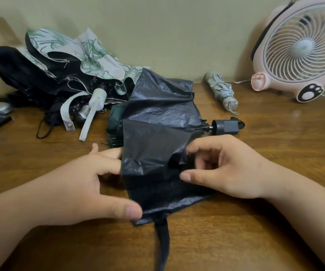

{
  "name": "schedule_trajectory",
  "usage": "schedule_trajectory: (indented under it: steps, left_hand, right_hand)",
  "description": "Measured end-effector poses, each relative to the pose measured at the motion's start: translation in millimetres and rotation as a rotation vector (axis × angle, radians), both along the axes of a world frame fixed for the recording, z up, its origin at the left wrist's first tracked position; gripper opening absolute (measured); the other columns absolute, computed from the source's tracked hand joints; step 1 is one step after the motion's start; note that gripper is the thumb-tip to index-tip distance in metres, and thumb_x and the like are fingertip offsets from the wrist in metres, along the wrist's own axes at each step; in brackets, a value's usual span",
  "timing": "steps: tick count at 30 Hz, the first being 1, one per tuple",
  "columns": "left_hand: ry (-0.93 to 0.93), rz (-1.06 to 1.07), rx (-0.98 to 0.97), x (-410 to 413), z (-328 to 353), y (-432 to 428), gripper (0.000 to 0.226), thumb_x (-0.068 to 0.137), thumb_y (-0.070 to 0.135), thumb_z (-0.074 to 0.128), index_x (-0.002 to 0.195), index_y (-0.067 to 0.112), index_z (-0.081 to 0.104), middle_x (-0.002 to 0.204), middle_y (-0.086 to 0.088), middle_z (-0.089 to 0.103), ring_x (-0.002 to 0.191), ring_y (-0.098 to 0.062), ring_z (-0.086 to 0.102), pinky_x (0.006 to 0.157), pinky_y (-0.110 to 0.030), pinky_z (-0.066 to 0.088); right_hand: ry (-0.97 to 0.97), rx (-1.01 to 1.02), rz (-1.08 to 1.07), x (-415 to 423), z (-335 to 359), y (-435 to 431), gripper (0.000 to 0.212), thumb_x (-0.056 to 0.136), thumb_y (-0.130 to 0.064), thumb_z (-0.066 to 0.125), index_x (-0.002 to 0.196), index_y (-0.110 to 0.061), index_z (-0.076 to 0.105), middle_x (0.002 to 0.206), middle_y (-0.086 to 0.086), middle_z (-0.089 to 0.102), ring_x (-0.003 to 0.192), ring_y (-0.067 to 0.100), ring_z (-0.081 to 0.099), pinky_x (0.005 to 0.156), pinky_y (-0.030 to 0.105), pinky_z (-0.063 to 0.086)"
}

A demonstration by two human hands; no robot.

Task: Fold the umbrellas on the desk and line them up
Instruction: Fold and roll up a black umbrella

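Black umbrella (pixel 157 114) half-pleated — left hand (pixel 75 184) and right hand (pixel 228 169) fingers pinch its canopy; grey umbrella (pixel 221 90) folded, floral umbrella (pixel 91 55) pending.

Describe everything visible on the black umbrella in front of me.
The black umbrella lies collapsed but unwrapped on the desk, its thin, crinkled, slightly shiny fabric in loose pleats. Its blocky black handle points right; a closing strap trails toward the camera. The left hand and right hand each pinch the near fabric.
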State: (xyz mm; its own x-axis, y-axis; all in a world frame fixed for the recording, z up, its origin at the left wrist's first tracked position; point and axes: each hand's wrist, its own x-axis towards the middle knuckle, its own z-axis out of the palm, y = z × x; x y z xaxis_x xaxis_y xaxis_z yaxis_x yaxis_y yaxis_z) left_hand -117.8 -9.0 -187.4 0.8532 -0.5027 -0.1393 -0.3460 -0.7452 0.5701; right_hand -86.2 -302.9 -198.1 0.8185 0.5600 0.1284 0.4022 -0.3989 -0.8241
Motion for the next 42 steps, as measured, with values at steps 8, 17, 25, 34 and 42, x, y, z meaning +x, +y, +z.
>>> schedule_trajectory:
  steps: [8, 17, 25, 34, 42]
  left_hand:
    - [0.021, 0.290, -0.432, -14.0, -1.2, -28.3, 0.050, 0.085, 0.056, 0.054, 0.084, 0.017, 0.084, 0.121, 0.034, 0.067, 0.121, 0.017, 0.054, 0.111, -0.022, 0.032]
    - [-0.021, 0.258, -0.205, -21.4, -11.4, -27.9, 0.077, 0.084, 0.079, 0.044, 0.056, 0.010, 0.062, 0.123, 0.046, 0.058, 0.125, 0.023, 0.044, 0.126, -0.052, 0.003]
    - [-0.054, 0.386, -0.046, -27.1, -8.3, -39.0, 0.059, 0.067, 0.075, 0.056, 0.060, 0.016, 0.057, 0.096, 0.018, 0.067, 0.100, 0.006, 0.059, 0.128, -0.036, -0.005]
    - [-0.542, 0.202, 0.231, -26.2, 1.5, -38.7, 0.092, 0.053, 0.091, 0.057, 0.134, 0.052, 0.036, 0.128, 0.027, 0.027, 0.123, 0.000, 0.025, 0.104, -0.038, 0.030]
    - [-0.136, -0.099, 0.258, 12.7, 17.4, -48.7, 0.054, 0.081, 0.085, 0.028, 0.108, 0.055, 0.064, 0.148, 0.047, 0.022, 0.137, 0.021, 0.024, 0.111, -0.019, 0.031]
  right_hand:
    - [0.057, 0.004, -0.035, -0.4, 2.3, 4.6, 0.027, 0.094, -0.019, 0.072, 0.070, -0.007, 0.069, 0.054, 0.003, 0.065, 0.043, 0.010, 0.052, 0.047, 0.019, 0.042]
    - [0.085, -0.066, 0.000, -4.0, 11.9, -3.3, 0.022, 0.086, -0.035, 0.077, 0.078, -0.015, 0.075, 0.065, 0.004, 0.071, 0.055, 0.013, 0.059, 0.055, 0.024, 0.049]
    - [0.121, -0.139, -0.013, 1.1, 14.3, -8.7, 0.027, 0.091, -0.025, 0.075, 0.069, -0.010, 0.072, 0.061, 0.006, 0.068, 0.051, 0.017, 0.054, 0.052, 0.025, 0.044]
    - [0.085, -0.308, 0.048, -1.2, 18.9, -10.8, 0.025, 0.090, -0.021, 0.075, 0.068, -0.014, 0.065, 0.064, 0.009, 0.063, 0.055, 0.015, 0.053, 0.058, 0.027, 0.046]
    - [0.151, -0.313, 0.050, -2.0, 26.3, -15.2, 0.025, 0.090, -0.011, 0.073, 0.066, -0.011, 0.070, 0.063, 0.009, 0.066, 0.061, 0.034, 0.058, 0.063, 0.033, 0.047]
